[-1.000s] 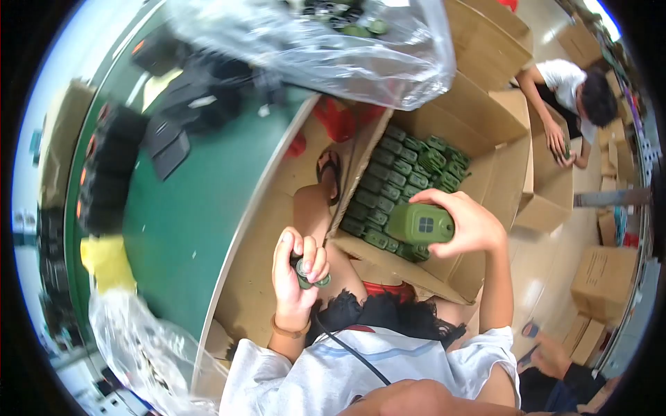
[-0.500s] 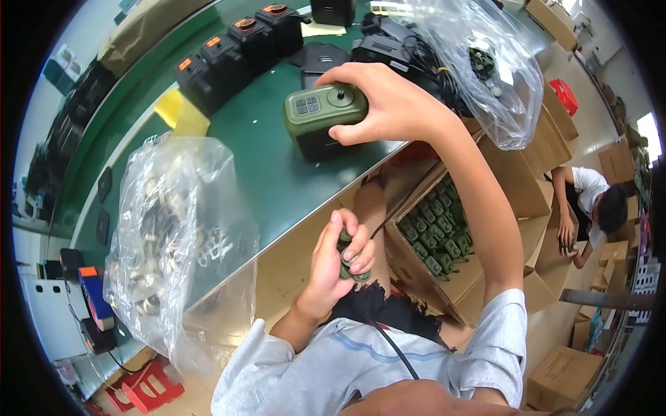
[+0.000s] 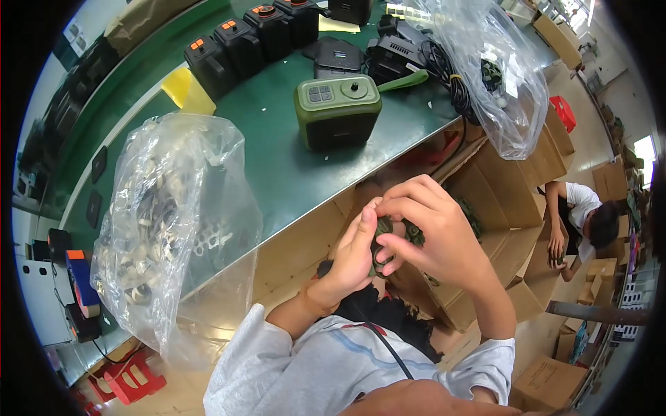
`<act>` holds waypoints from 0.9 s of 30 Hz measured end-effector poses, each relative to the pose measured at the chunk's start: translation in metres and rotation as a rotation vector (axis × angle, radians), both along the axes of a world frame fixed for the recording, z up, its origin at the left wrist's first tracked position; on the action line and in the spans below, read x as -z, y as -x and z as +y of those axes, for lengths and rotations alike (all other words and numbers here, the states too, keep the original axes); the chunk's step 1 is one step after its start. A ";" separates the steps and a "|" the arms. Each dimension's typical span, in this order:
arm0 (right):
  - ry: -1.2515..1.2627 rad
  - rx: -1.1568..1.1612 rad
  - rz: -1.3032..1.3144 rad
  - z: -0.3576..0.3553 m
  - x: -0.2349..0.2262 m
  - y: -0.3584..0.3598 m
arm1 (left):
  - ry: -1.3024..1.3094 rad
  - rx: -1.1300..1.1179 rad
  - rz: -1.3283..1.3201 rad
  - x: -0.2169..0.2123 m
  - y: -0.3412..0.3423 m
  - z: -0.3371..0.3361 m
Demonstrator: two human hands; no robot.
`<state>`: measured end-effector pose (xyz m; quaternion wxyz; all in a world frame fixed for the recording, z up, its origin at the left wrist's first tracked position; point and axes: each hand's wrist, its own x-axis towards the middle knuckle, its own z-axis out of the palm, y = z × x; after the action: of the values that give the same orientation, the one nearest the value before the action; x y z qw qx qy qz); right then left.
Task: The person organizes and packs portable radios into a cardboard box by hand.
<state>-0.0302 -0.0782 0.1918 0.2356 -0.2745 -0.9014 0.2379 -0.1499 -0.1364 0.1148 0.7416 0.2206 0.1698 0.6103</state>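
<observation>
My left hand [image 3: 352, 253] is in front of my lap, fingers curled around several small dark-green parts [image 3: 379, 248]. Their exact kind is mostly hidden by the fingers. My right hand [image 3: 440, 236] meets it there, thumb and fingers bent in and closed at the same parts. Beyond both hands, close to the table's edge, a boxy green-and-black device [image 3: 338, 118] stands upright, untouched. It has a knob and a small button pad on top, and a green strap [image 3: 404, 81] sticks out from its right side.
A clear bag of pale parts [image 3: 173, 229] hangs over the table's left front. Black devices [image 3: 243, 45] line the back; cables [image 3: 444, 66] and another clear bag [image 3: 510, 90] lie right. Beside my lap is an open cardboard box [image 3: 503, 184] with green parts. A person [image 3: 586, 215] works at right.
My right hand has let go of the green-and-black device and come down to my left hand at the small green parts. The device now stands alone, its strap showing.
</observation>
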 end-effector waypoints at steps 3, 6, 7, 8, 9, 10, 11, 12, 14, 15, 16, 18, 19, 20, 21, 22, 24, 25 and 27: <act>0.020 -0.026 -0.024 0.003 -0.003 0.000 | -0.035 -0.024 0.041 0.001 -0.002 -0.001; 0.216 -0.069 0.031 0.015 -0.007 -0.001 | -0.063 -0.030 -0.029 0.000 0.000 -0.002; 0.367 -0.088 0.116 0.021 -0.008 -0.001 | -0.071 -0.013 -0.083 -0.001 0.001 -0.002; 0.363 -0.091 0.114 0.026 -0.010 0.002 | -0.072 0.003 -0.189 -0.001 0.002 -0.001; 0.452 -0.011 0.329 0.034 -0.009 0.008 | -0.079 0.007 -0.202 0.004 0.006 0.001; 0.535 0.077 0.546 0.041 -0.013 0.012 | -0.087 0.020 -0.213 0.005 0.008 0.000; 0.277 0.062 0.497 0.054 -0.020 0.018 | -0.088 0.017 -0.216 0.005 0.008 0.000; 0.025 0.043 0.444 0.068 -0.028 0.026 | -0.061 0.012 -0.196 0.006 0.009 -0.001; -0.148 -0.021 0.361 0.087 -0.043 0.041 | -0.039 0.014 -0.179 0.007 0.009 -0.001; -0.152 -0.025 0.306 0.094 -0.044 0.050 | -0.045 0.017 -0.187 0.010 0.008 -0.001; -0.157 -0.028 0.252 0.100 -0.044 0.056 | -0.051 0.020 -0.195 0.012 0.008 -0.002; -0.163 -0.021 0.200 0.107 -0.043 0.063 | -0.055 0.020 -0.174 0.015 0.010 -0.004; -0.170 -0.008 0.150 0.109 -0.042 0.066 | -0.059 0.026 -0.150 0.016 0.011 -0.004; -0.167 -0.015 0.145 0.111 -0.041 0.067 | -0.057 0.019 -0.155 0.018 0.012 -0.003; -0.106 -0.011 0.145 0.112 -0.041 0.067 | -0.058 0.012 -0.144 0.018 0.013 -0.003; -0.045 -0.007 0.144 0.112 -0.042 0.067 | -0.060 0.004 -0.134 0.019 0.015 -0.004; -0.045 -0.015 0.112 0.112 -0.042 0.065 | -0.066 -0.003 -0.139 0.020 0.017 -0.004; 0.099 -0.024 0.203 0.115 -0.039 0.064 | -0.077 -0.006 -0.139 0.020 0.018 -0.003; 0.329 -0.073 0.323 0.124 -0.036 0.059 | -0.077 -0.005 -0.147 0.023 0.019 -0.002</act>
<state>-0.0895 0.0453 0.2279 0.3203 -0.2346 -0.8104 0.4308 -0.1689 -0.1381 0.0922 0.7416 0.2033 0.0920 0.6327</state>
